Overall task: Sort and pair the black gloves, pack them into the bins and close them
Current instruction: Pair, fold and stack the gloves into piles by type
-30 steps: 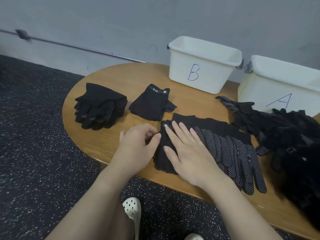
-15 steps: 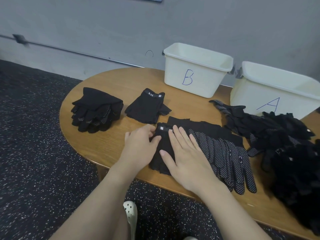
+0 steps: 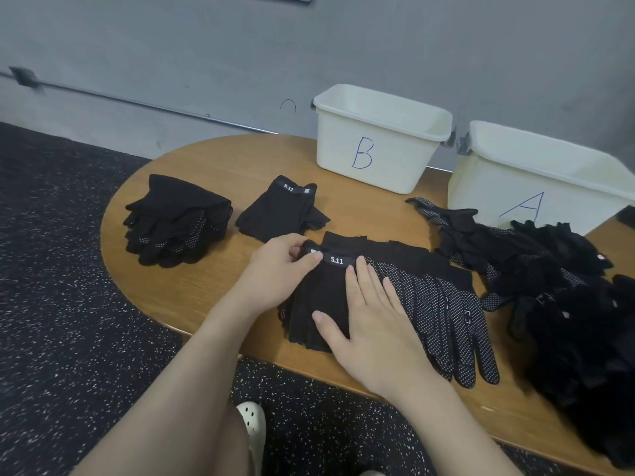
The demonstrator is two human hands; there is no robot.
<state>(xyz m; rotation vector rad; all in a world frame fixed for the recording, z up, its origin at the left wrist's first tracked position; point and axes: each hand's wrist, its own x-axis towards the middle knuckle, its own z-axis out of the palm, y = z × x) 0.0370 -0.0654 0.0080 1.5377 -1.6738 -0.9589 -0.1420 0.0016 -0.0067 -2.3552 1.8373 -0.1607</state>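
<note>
The left hand [image 3: 275,269] pinches the cuff of a 5.11 glove [image 3: 323,297] while the right hand [image 3: 374,321] presses it flat, fingers straight; the dotted gloves [image 3: 443,310] underneath could get dragged askew, muddling pairs.

Both bare forearms reach forward from the bottom edge, the left hand [image 3: 275,269] with its fingers curled and thumb [image 3: 314,258] pinching inward, the right hand [image 3: 374,321] lying flat, palm down, fingers straight and slightly spread (its thumb [image 3: 326,326] angled out to the left).
</note>
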